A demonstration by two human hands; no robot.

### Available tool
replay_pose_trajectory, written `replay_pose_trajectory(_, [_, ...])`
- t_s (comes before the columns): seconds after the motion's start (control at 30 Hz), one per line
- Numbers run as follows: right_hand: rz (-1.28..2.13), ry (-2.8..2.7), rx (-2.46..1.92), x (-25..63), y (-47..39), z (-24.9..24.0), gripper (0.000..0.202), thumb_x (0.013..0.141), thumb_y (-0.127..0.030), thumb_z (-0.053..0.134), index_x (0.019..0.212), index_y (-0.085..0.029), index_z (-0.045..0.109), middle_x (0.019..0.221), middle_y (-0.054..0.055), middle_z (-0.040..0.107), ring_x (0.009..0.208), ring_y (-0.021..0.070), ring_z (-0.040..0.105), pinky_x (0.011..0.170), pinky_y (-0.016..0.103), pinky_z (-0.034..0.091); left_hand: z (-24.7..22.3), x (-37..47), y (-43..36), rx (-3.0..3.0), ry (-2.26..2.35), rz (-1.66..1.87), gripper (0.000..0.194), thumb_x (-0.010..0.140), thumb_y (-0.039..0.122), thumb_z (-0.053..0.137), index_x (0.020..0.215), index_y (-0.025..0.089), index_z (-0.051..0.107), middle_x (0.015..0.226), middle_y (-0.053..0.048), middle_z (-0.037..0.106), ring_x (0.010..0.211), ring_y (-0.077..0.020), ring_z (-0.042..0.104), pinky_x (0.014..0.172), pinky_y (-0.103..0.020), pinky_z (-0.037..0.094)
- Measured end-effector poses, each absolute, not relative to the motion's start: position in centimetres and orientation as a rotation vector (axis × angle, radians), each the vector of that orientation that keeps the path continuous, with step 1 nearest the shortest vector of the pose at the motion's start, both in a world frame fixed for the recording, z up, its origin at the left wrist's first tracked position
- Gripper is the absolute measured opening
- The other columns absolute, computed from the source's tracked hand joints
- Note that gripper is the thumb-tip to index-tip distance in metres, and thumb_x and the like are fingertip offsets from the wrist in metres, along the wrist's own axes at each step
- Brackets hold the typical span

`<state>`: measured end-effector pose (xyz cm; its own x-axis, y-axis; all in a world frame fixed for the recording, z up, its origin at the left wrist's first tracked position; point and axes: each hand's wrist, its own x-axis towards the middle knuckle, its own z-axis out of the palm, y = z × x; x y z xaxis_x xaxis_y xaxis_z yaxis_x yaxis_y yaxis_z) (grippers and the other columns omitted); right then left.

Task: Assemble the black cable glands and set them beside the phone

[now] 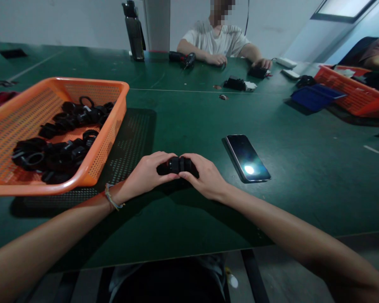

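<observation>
A black ribbed plastic part (177,165) is held level just above the green table (189,122), near its front edge. My left hand (150,171) grips its left end between thumb and fingers. Around the right end, the fingers and thumb of my right hand (206,176) are closed. The fingertips of both hands nearly meet at the middle of the part. To the left stands an orange basket (110,130) with several black plastic parts (63,155) in it, some of them ring-shaped.
A phone (249,158) lies right of my hands. Across the table sits a person (219,40) with black items nearby. A dark bottle (134,35) stands at the back. Farther right are a blue tray (316,97) and another orange basket (360,99).
</observation>
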<state>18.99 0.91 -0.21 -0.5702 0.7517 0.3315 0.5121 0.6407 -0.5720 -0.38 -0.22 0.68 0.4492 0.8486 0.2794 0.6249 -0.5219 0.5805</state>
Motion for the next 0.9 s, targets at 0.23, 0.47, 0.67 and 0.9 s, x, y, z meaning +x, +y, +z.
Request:
replay_pose_trajectory(0.23, [0.629,-2.089,-0.983,18.1,1.4,-0.3,0.03,0.091,-0.037,0.027,0.098,-0.016,0.048,0.077,0.006,0.062,0.063,0.0152,0.058,0.058,0.027,0.043,0.7,0.2,0.0,2.144,1.269,0.842,0.038,0.074,0.036,0.063,0.104,0.015,0.055,0.099,-0.007,0.061,0.088,-0.0193,0.058,0.077,-0.031,0.046])
replay_pose_trajectory(0.47, [0.364,-1.969,-1.029,16.7,2.0,-0.7,0.013,0.083,-0.029,0.035,0.083,-0.019,0.043,0.063,0.001,0.057,0.052,0.0119,0.053,0.05,0.023,0.037,0.5,0.5,0.4,1.535,1.172,0.811,0.045,0.085,0.055,0.03,0.102,0.017,0.047,0.063,0.001,0.053,0.044,-0.0105,0.049,0.04,-0.02,0.032])
replay_pose_trajectory(0.67, [0.113,-2.022,-0.938,15.4,3.1,-0.8,0.018,0.081,-0.027,0.03,0.067,-0.021,0.04,0.054,0.001,0.052,0.048,0.0116,0.048,0.046,0.023,0.034,0.0,1.8,0.2,1.381,1.326,0.925,0.051,0.088,0.058,0.021,0.059,0.02,0.04,0.043,0.005,0.034,0.036,-0.0089,0.034,0.036,-0.021,0.028])
replay_pose_trajectory(0.9, [0.218,-1.952,-1.033,14.6,2.9,-0.9,0.02,0.084,-0.022,0.025,0.068,-0.021,0.038,0.049,-0.002,0.044,0.041,0.0094,0.04,0.043,0.023,0.029,-0.3,2.2,-0.1,1.804,1.715,1.015,0.054,0.093,0.039,0.017,0.068,0.016,0.058,0.055,-0.004,0.055,0.053,-0.0155,0.052,0.053,-0.026,0.039])
